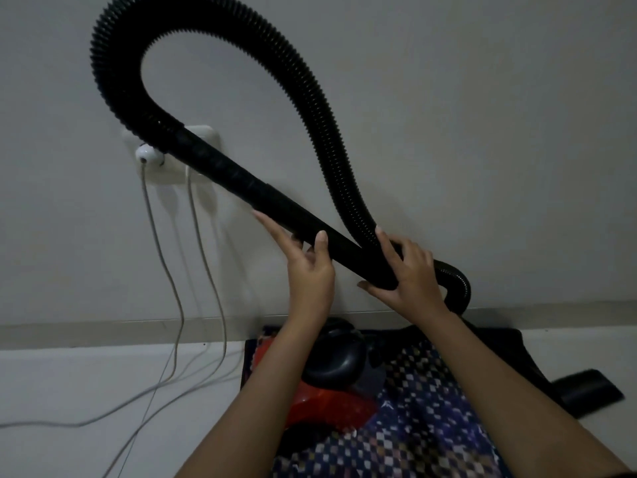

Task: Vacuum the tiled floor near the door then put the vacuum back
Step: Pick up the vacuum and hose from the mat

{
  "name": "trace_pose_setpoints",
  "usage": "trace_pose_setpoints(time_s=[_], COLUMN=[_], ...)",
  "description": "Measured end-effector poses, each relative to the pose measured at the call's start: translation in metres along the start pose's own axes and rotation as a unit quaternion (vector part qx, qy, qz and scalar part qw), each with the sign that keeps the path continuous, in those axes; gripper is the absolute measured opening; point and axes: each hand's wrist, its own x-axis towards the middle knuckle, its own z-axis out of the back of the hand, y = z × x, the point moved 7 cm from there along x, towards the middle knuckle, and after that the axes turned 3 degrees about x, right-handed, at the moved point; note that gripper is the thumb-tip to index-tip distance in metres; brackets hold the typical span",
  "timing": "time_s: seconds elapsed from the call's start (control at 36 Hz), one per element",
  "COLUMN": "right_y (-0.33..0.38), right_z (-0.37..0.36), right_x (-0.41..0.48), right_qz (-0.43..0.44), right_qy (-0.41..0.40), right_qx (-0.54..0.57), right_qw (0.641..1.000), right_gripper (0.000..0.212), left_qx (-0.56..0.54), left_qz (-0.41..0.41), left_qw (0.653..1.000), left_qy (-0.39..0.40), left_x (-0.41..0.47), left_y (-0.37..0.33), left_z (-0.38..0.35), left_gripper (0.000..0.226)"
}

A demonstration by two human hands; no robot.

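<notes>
We keep grip clasped on wand (241,181) with left hand (310,270) and right hand (405,270); hose (206,37) looped overhead, likely for compact stowing beside vacuum (320,398).

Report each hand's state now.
Left hand: grips the vacuum tube.
Right hand: grips the same tube lower down, where the hose crosses.

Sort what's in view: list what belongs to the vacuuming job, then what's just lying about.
Job: hose; tube; vacuum; nozzle on the floor.

Lying about: mat under the vacuum; socket; cables (one may be the vacuum's, cannot tell).
</notes>
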Motion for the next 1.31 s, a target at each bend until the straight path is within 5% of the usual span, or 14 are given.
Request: trace_pose_setpoints(time_s=[0.81, 1.14, 1.31], right_y=[0.031, 0.029, 0.032], right_z=[-0.008, -0.019, -0.029], right_x=[0.007, 0.009, 0.008], right_qz=[0.004, 0.017, 0.023], right_qy=[-0.025, -0.044, -0.043], right_qx=[-0.007, -0.014, -0.014], right_qw=[1.0, 0.999, 0.999], right_gripper=[0.089, 0.086, 0.089], left_qx=[0.042, 0.036, 0.233], left_qz=[0.034, 0.062, 0.167], left_qw=[0.995, 0.997, 0.94], left_qy=[0.083, -0.006, 0.184], left_x=[-0.011, -0.023, -0.064], left_y=[0.017, 0.054, 0.14], left_z=[0.002, 0.039, 0.057], left_gripper=[0.091, 0.065, 0.057])
